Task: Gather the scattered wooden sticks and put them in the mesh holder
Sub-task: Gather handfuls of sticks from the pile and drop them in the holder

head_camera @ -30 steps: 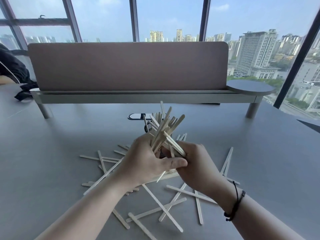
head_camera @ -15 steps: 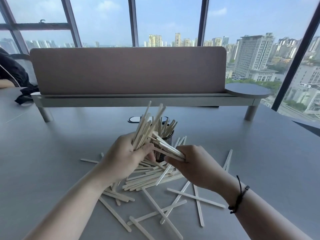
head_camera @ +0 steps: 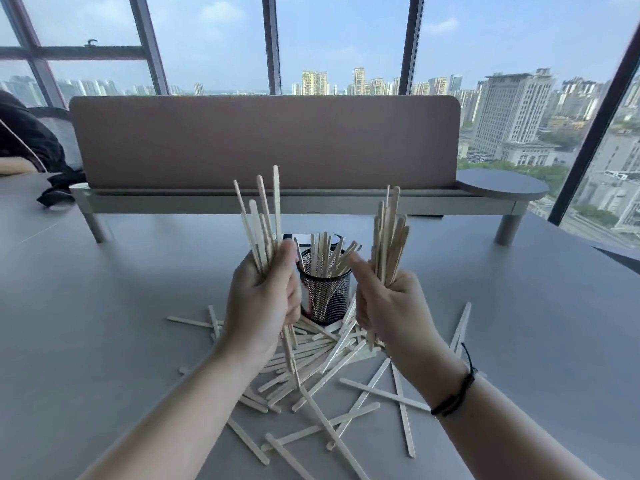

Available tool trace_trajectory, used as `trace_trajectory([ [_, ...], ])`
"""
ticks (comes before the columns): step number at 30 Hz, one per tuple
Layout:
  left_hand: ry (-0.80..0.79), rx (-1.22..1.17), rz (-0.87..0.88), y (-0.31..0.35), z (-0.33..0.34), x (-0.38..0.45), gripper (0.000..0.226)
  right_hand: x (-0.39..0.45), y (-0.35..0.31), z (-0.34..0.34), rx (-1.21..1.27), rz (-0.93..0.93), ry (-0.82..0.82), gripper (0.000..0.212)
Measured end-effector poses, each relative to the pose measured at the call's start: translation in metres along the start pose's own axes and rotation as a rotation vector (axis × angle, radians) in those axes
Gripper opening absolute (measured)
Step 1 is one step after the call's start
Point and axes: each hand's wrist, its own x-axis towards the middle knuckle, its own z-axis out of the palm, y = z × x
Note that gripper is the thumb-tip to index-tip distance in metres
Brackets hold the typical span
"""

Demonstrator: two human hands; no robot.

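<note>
A black mesh holder stands upright on the grey table, with several pale wooden sticks inside it. My left hand is closed around an upright bundle of sticks just left of the holder. To the holder's right, my right hand grips a second upright bundle. Many loose sticks lie scattered on the table in front of the holder and under my forearms.
A long shelf riser with a pinkish divider panel spans the back of the table. A dark phone-like object lies behind the holder. Dark fabric and another person's arm are at far left. Windows stand beyond.
The bundle that both hands held together has been split in two. My hands have moved apart and turned the sticks upright, one bundle on each side of the holder.
</note>
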Motion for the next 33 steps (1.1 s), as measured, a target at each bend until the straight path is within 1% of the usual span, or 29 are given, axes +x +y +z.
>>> trace_trajectory([
  [4,0.003,0.209,0.094,-0.023,-0.005,-0.008,0.047,-0.007,0.022,0.006,-0.043,0.038,0.012,0.063],
  [6,-0.007,0.265,0.118,-0.028,-0.008,-0.012,0.05,-0.008,0.026,0.005,-0.065,0.033,0.021,0.064],
  [9,-0.008,0.323,0.152,-0.029,-0.009,-0.017,0.063,-0.009,0.028,0.004,-0.083,0.02,0.031,0.061],
  [11,0.008,0.362,0.17,-0.032,-0.009,-0.021,0.064,-0.009,0.028,0.004,-0.088,0.012,0.031,0.055],
  [14,0.022,0.386,0.157,-0.036,-0.012,-0.028,0.057,-0.009,0.029,0.004,-0.061,0.023,0.01,0.048],
  [20,0.029,0.329,0.076,-0.036,-0.014,-0.033,0.049,-0.005,0.029,0.005,-0.073,0.046,-0.009,0.051],
  [23,0.003,0.335,0.058,-0.033,-0.01,-0.035,0.06,-0.002,0.025,0.007,-0.05,0.075,-0.05,0.059],
  [25,0.005,0.248,-0.008,-0.031,-0.008,-0.036,0.063,0.007,0.007,0.01,0.007,0.057,-0.077,0.061],
  [26,0.017,0.193,-0.053,-0.03,-0.007,-0.035,0.061,0.016,-0.006,0.012,0.082,0.047,-0.08,0.06],
  [28,0.031,0.076,-0.114,-0.026,-0.008,-0.033,0.059,0.037,-0.035,0.018,0.243,0.035,-0.029,0.063],
  [30,0.035,-0.035,-0.132,-0.023,-0.01,-0.03,0.057,0.06,-0.057,0.024,0.345,-0.004,0.041,0.063],
  [31,0.041,-0.062,-0.131,-0.023,-0.012,-0.029,0.058,0.071,-0.063,0.028,0.371,-0.026,0.062,0.061],
  [33,0.056,-0.085,-0.13,-0.023,-0.015,-0.028,0.059,0.09,-0.061,0.038,0.345,-0.036,0.09,0.055],
])
